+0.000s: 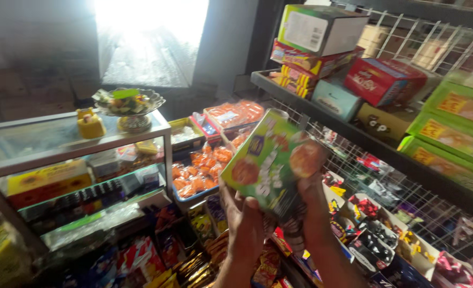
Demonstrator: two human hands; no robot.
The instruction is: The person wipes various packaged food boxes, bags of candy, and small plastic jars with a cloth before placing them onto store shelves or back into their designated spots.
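A green box (270,160) was held up in both hands.
The left hand (245,221) was closed under its lower edge and the right hand (312,205) was clasped on its right side, in front of the wire rack (386,176). Orange packets (201,170) were laid out beyond, beside a glass case (60,154).

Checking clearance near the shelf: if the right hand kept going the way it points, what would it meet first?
Likely the wire rack under the shelf; the right hand, gripping the green box, points up there. Depth is unclear.
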